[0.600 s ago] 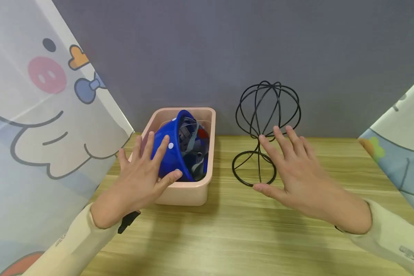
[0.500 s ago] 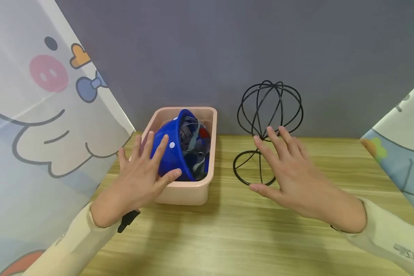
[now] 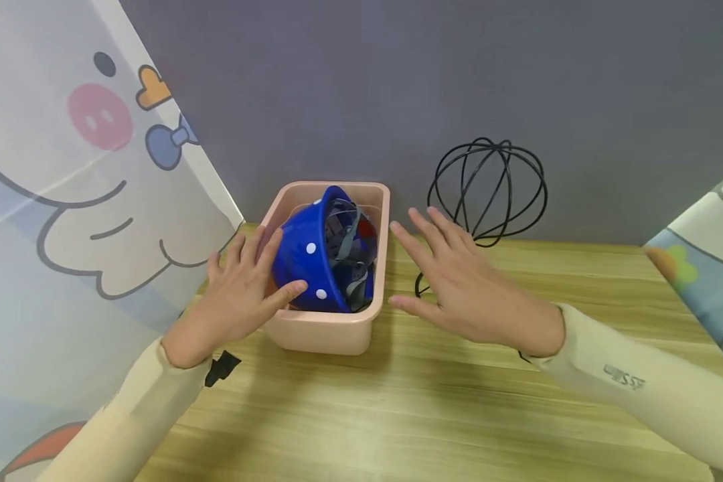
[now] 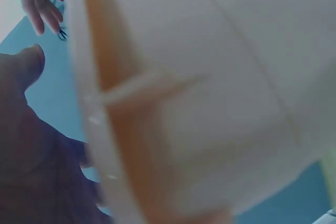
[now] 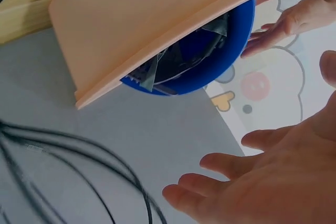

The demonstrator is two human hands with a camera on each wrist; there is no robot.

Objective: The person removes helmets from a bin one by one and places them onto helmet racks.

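A blue helmet (image 3: 306, 258) with white dots and grey straps lies on its side in a pink plastic bin (image 3: 331, 329) at the back of a wooden table. My left hand (image 3: 271, 271) rests on the helmet's left side with straight, spread fingers, thumb against the shell's front. Just right of the bin hovers my right hand (image 3: 422, 268), open with its fingers spread, touching nothing. In the right wrist view the bin (image 5: 147, 30) and helmet (image 5: 210, 61) show from the side, with my left hand (image 5: 294, 22) beyond. The left wrist view is filled by the blurred bin wall (image 4: 184, 103).
A black wire stand (image 3: 488, 187) with a ball-shaped top stands right of the bin, partly behind my right hand. Cartoon-printed curtains (image 3: 66, 187) hang at both sides, with a grey wall behind. Bare wooden table (image 3: 367, 415) lies in front of the bin.
My right hand has moved left, from in front of the wire stand to beside the bin. My left hand has slid slightly further onto the helmet.
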